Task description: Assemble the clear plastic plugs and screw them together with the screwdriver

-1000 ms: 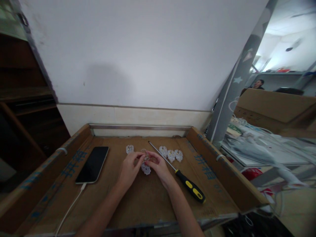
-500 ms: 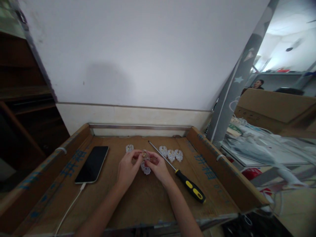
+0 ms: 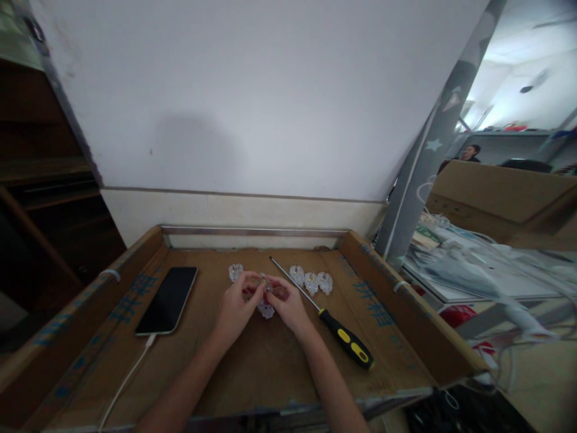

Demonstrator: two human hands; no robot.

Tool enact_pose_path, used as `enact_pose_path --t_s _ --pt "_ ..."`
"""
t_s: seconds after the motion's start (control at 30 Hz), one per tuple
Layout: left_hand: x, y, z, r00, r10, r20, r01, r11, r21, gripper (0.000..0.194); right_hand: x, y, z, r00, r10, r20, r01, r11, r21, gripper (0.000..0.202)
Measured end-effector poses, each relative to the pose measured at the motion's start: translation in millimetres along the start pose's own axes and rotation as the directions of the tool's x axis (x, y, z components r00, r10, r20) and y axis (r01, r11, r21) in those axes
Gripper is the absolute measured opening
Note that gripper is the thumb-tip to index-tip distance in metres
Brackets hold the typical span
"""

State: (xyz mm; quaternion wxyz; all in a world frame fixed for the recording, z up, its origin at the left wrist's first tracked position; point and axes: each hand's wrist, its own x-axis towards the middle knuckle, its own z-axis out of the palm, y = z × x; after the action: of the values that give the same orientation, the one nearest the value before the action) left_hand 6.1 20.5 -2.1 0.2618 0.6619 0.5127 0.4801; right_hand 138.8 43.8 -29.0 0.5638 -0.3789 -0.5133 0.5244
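My left hand (image 3: 238, 302) and my right hand (image 3: 287, 305) meet over the middle of the cardboard surface, thumbs close together. Between their fingertips they pinch a small clear plastic plug part (image 3: 267, 289), which the fingers largely cover. Just below it, partly behind the thumbs, shows another clear plastic piece (image 3: 267, 311); whether the two touch I cannot tell. One more clear plug part with metal pins (image 3: 235, 272) lies beyond my left hand. To the right of my right hand, three similar plug parts (image 3: 311, 282) sit side by side.
A screwdriver (image 3: 346, 340) with a black and yellow handle lies slanting right of my right hand. On the left rests a phone (image 3: 167, 300) with a white cable (image 3: 128, 376). Raised cardboard walls (image 3: 396, 307) edge the tray. A person (image 3: 471, 153) is far back right.
My thumbs have drawn nearer each other, and the held plug part has turned and is more covered by my fingers. Less of the clear piece below shows. The view has shifted slightly.
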Motion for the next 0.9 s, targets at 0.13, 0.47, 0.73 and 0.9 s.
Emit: enact_pose_path --t_s 0.13,0.47,0.73,0.9 --pt "0.8 -1.7 0.1 1.0 -0.006 -0.027 0.007 1.0 0.023 0.022 -0.3 0.2 -1.0 1.0 -0.011 -0.001 0.011 1.0 -0.022 0.039" --pt "-0.1 4.0 -2.1 1.0 0.021 0.009 -0.021 1.0 0.019 0.021 -3.4 -7.7 -2.7 0.999 -0.037 -0.003 0.037 0.997 -0.069 0.032" --pt "1.0 -0.7 -3.3 0.998 0.038 -0.044 -0.036 0.998 0.048 0.024 -2.5 -6.6 -4.5 0.998 -0.066 -0.019 0.064 0.993 -0.103 0.03" --pt "0.6 -2.6 -3.3 0.997 0.054 -0.049 -0.048 0.993 0.103 0.026 -3.3 -4.9 -4.2 0.997 -0.077 -0.027 0.073 0.989 -0.129 0.032"
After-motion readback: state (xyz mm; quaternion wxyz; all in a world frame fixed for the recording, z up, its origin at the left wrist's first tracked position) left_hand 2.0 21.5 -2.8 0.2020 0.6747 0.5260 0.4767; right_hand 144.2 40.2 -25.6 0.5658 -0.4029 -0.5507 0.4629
